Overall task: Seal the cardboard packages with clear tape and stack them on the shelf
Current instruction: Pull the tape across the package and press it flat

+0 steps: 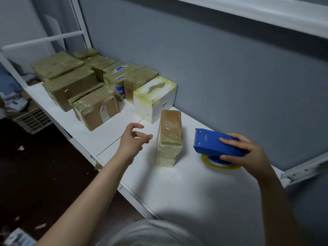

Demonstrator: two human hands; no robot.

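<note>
A narrow cardboard package [170,137] wrapped in clear tape lies on the white shelf [186,189], in the middle of the view. Just left of it hovers my left hand [133,139], fingers loosely spread and holding nothing, a small gap from the package. To the right of the package, my right hand [248,151] grips a blue tape dispenser [216,143] with its yellowish roll of clear tape [220,165] resting on the shelf. The dispenser's toothed blade points left toward the package.
Several taped cardboard packages [74,86] and a white taped box [154,98] stand in rows at the shelf's far left against the grey wall. A plastic crate [32,119] and clutter sit on the dark floor at left. An upper shelf edge [248,13] runs overhead.
</note>
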